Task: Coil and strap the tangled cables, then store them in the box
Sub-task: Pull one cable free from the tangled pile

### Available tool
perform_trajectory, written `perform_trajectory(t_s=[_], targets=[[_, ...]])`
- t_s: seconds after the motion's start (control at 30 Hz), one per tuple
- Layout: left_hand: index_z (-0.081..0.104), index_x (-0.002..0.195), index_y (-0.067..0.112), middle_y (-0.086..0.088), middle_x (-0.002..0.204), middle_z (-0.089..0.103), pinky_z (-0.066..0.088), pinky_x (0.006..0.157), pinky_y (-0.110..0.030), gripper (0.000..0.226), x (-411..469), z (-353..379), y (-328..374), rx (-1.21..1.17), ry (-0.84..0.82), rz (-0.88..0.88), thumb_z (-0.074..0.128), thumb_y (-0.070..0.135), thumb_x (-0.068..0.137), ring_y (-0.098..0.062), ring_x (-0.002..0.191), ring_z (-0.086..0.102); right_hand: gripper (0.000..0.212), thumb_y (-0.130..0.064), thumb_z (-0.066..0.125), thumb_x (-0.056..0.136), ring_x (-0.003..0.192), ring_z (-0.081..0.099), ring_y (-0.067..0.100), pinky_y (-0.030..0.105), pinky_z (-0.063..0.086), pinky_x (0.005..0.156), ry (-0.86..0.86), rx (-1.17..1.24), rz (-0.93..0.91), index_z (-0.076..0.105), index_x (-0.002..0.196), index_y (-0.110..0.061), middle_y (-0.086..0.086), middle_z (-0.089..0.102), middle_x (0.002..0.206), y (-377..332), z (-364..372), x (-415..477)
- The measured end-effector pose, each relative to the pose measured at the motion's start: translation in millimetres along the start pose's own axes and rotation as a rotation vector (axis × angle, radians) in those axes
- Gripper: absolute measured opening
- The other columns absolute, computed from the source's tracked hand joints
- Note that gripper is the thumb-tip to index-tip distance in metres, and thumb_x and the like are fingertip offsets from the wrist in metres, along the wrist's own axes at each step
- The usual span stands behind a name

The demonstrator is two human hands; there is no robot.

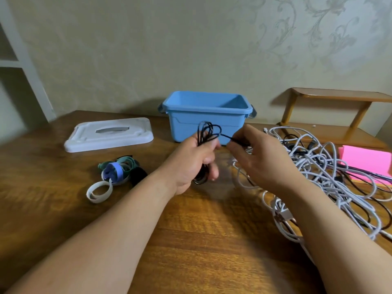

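Observation:
My left hand [196, 161] grips a thin black cable coil [206, 131] in its fist; loops stick out above and below the fingers. My right hand [257, 158] pinches the free end of that black cable just right of the coil. Both hands hover over the wooden table [191, 240], in front of the open blue box [206, 112]. A tangled heap of white and black cables [331, 181] lies to the right, partly under my right forearm. A pile of coloured straps [118, 172] lies to the left, with a white strap loop [99, 190] nearest me.
The box's white lid [109, 133] lies flat at the back left. A pink pad [367, 164] sits at the right edge under some cables. A small wooden shelf [335, 115] stands at the back right against the wall.

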State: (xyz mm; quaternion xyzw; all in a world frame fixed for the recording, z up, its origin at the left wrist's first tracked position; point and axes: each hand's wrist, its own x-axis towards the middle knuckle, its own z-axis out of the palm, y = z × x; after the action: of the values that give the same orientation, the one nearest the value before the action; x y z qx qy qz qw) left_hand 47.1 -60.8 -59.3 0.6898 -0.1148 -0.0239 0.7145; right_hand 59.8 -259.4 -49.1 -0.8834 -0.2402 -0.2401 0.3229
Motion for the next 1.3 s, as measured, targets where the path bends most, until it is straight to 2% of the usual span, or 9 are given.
perform_trajectory(t_s=[0.1,0.23,0.43,0.57,0.77,0.9,0.97,1.03,1.3], targets=[[0.053,0.097,0.013,0.001,0.063,0.036,0.028,0.046,-0.029,0.025,1,-7,4,-0.141,0.109,0.019,0.048,0.03,0.115,-0.014,0.048,0.033,0.012,-0.031,0.056,0.106,0.081,0.062,0.015,0.035,0.04,0.072,-0.006,-0.139,-0.04,0.066,0.102,-0.024,-0.011,0.069,0.09,7,4,2],[0.053,0.086,0.017,0.002,0.06,0.033,0.021,0.046,-0.03,0.031,5,-8,2,-0.227,0.236,0.041,0.055,0.036,0.111,-0.014,0.048,0.027,0.013,-0.024,0.059,0.105,0.077,0.065,0.025,0.034,0.039,0.075,0.113,-0.227,-0.06,0.072,0.107,-0.021,-0.006,0.074,0.087,10,9,5],[0.067,0.102,0.024,0.011,0.061,0.046,0.034,0.056,-0.03,0.03,6,17,-8,-0.191,0.147,0.038,0.073,0.053,0.096,-0.011,0.057,0.04,0.006,-0.016,0.064,0.101,0.066,0.061,0.036,0.034,0.03,0.065,0.189,-0.245,-0.185,0.065,0.096,-0.015,0.003,0.07,0.074,-21,26,1],[0.072,0.11,0.018,-0.002,0.083,0.061,0.044,0.059,-0.032,0.032,11,16,-9,-0.239,0.182,0.031,0.071,0.049,0.1,-0.014,0.068,0.053,0.008,-0.023,0.061,0.102,0.07,0.064,0.039,0.042,0.047,0.057,0.129,-0.206,-0.178,0.062,0.098,-0.016,0.005,0.073,0.08,-21,31,0],[0.068,0.077,0.02,-0.01,0.091,0.075,0.059,0.089,-0.043,0.045,13,14,-4,-0.315,0.306,0.029,0.051,0.043,0.112,-0.025,0.092,0.073,0.02,-0.029,0.07,0.101,0.079,0.071,0.034,0.048,0.055,0.065,0.095,-0.094,-0.077,0.053,0.107,-0.02,0.003,0.075,0.088,-23,37,-2],[0.051,0.083,0.017,0.0,0.063,0.049,0.048,0.051,-0.028,0.04,17,-6,20,-0.765,0.403,0.017,0.047,0.044,0.113,-0.016,0.052,0.047,0.015,-0.036,0.067,0.101,0.076,0.064,0.03,0.04,0.046,0.067,0.016,-0.169,-0.104,0.06,0.099,-0.023,-0.003,0.07,0.08,-11,32,0],[0.048,0.079,0.021,0.004,0.061,0.033,0.022,0.046,-0.026,0.042,16,-15,24,-0.683,0.459,0.012,0.047,0.046,0.113,-0.012,0.049,0.025,0.022,-0.045,0.067,0.099,0.078,0.065,0.025,0.039,0.041,0.075,0.015,-0.279,-0.15,0.064,0.087,-0.027,-0.009,0.068,0.077,-5,28,1],[0.048,0.079,0.022,0.004,0.061,0.028,0.013,0.049,-0.03,0.042,16,-23,24,-0.549,0.479,0.062,0.047,0.045,0.113,-0.011,0.049,0.02,0.027,-0.051,0.064,0.099,0.077,0.064,0.022,0.039,0.038,0.08,0.008,-0.317,-0.147,0.063,0.082,-0.03,-0.015,0.06,0.072,-2,24,2],[0.06,0.098,0.012,-0.004,0.072,0.06,0.031,0.045,-0.024,0.032,14,-17,11,0.07,0.338,0.058,0.049,0.038,0.113,-0.01,0.05,0.039,0.019,-0.056,0.065,0.096,0.098,0.054,0.015,0.04,0.027,0.093,-0.093,-0.512,-0.071,0.071,0.092,-0.038,-0.018,0.062,0.091,7,2,4]])
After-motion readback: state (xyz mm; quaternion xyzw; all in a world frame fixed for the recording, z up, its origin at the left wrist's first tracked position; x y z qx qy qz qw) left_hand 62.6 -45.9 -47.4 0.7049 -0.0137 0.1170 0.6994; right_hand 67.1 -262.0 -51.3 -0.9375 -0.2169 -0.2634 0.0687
